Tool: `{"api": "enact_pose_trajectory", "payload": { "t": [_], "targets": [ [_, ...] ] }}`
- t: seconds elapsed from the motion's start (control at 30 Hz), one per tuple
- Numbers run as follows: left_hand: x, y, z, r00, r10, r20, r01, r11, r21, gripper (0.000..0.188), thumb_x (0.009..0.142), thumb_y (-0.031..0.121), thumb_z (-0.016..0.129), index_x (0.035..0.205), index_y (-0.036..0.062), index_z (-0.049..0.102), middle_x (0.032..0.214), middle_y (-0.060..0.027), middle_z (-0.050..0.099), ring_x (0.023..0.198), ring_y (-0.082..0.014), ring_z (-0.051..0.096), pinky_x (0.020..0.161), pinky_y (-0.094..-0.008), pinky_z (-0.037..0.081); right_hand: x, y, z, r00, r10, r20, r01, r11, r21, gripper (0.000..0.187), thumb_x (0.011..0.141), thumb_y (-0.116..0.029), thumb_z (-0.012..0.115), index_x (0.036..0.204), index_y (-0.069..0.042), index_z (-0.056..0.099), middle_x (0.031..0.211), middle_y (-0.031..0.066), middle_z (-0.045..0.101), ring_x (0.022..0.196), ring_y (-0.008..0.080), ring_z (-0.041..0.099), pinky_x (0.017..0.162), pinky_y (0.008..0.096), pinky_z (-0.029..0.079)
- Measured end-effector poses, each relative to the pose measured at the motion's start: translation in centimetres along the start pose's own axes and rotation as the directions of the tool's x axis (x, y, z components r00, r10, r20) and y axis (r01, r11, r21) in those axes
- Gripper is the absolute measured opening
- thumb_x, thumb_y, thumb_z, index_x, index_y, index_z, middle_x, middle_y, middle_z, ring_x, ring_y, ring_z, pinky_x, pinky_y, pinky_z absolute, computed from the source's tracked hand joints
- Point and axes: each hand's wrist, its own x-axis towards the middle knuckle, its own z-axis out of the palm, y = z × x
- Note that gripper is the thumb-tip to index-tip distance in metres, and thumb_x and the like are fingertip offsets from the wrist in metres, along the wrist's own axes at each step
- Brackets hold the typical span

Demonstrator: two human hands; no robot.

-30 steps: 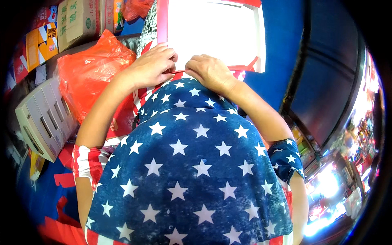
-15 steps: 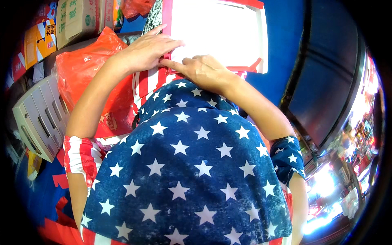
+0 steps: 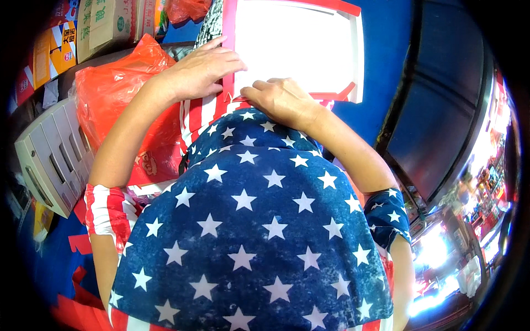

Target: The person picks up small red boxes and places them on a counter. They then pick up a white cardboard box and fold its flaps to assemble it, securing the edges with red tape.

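A shallow box or lid [image 3: 348, 60], white inside with pinkish-red edges, rests at my lap. Overexposure washes out its white inside. My left hand [image 3: 201, 69] lies over its left edge, fingers stretched across the rim and thumb lower down. At the near left corner, my right hand [image 3: 281, 102] has its fingers curled over the near edge, fingertips against the red flap. The undersides of both hands are hidden.
To the left are an orange-red plastic bag [image 3: 118, 83], a beige drawer unit [image 3: 55, 157] and cardboard boxes [image 3: 102, 27]. Red scraps [image 3: 83, 311] lie at lower left. A dark panel [image 3: 441, 105] stands at the right.
My right forefinger, earlier pointing left along the near corner, has drawn back and curled. The left thumb has moved slightly away from the right hand. The box sits slightly lower.
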Motion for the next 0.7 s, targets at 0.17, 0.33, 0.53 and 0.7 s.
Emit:
{"api": "enact_pose_trajectory", "payload": {
  "t": [0.17, 0.33, 0.53, 0.7],
  "targets": [
    [0.7, 0.0, -0.4, 0.996, 0.065, 0.060, -0.069, 0.995, 0.068, 0.046, 0.073, 0.003, 0.075, 0.118, 0.0089, 0.064, 0.124, -0.0065, 0.058, 0.131, -0.0260, 0.048, 0.124, -0.0502, 0.023, -0.2, -0.1, 0.0, 0.999, -0.015, -0.036, 0.016, 1.000, 0.018, 0.018, 0.084, -0.008, 0.063, 0.102, -0.010, 0.063, 0.089, 0.0096, 0.068, 0.082, 0.0281, 0.072, 0.071, 0.0377, 0.057],
    [2.3, 1.0, -1.0, 0.980, 0.032, 0.195, -0.067, 0.983, 0.172, 0.038, 0.072, -0.002, 0.072, 0.108, 0.0092, 0.064, 0.115, -0.0062, 0.056, 0.129, -0.0253, 0.046, 0.123, -0.0543, 0.021, -0.4, -0.2, 0.2, 0.999, -0.023, -0.033, 0.023, 1.000, -0.018, 0.019, 0.083, -0.010, 0.065, 0.101, -0.009, 0.062, 0.090, 0.0095, 0.068, 0.082, 0.0271, 0.072, 0.072, 0.0369, 0.057],
    [3.0, 1.8, -2.0, 0.946, -0.049, 0.319, -0.010, 0.984, 0.179, 0.040, 0.069, -0.004, 0.075, 0.103, 0.0108, 0.062, 0.111, -0.0053, 0.055, 0.128, -0.0256, 0.045, 0.123, -0.0569, 0.021, -0.5, -0.3, 0.0, 0.999, -0.021, 0.035, 0.022, 0.999, -0.042, 0.025, 0.091, -0.015, 0.062, 0.115, -0.010, 0.061, 0.095, 0.0091, 0.068, 0.086, 0.0262, 0.071, 0.074, 0.0348, 0.058],
    [2.8, 1.4, -1.3, 0.949, -0.039, 0.312, -0.024, 0.980, 0.198, 0.042, 0.068, -0.001, 0.077, 0.105, 0.0116, 0.062, 0.113, -0.0031, 0.056, 0.128, -0.0259, 0.046, 0.122, -0.0572, 0.023, -0.4, -0.5, -0.3, 0.998, -0.025, 0.066, 0.029, 0.998, -0.057, 0.026, 0.091, -0.014, 0.062, 0.117, -0.010, 0.060, 0.095, 0.0098, 0.067, 0.087, 0.0262, 0.071, 0.075, 0.0347, 0.058]
  ]
}}
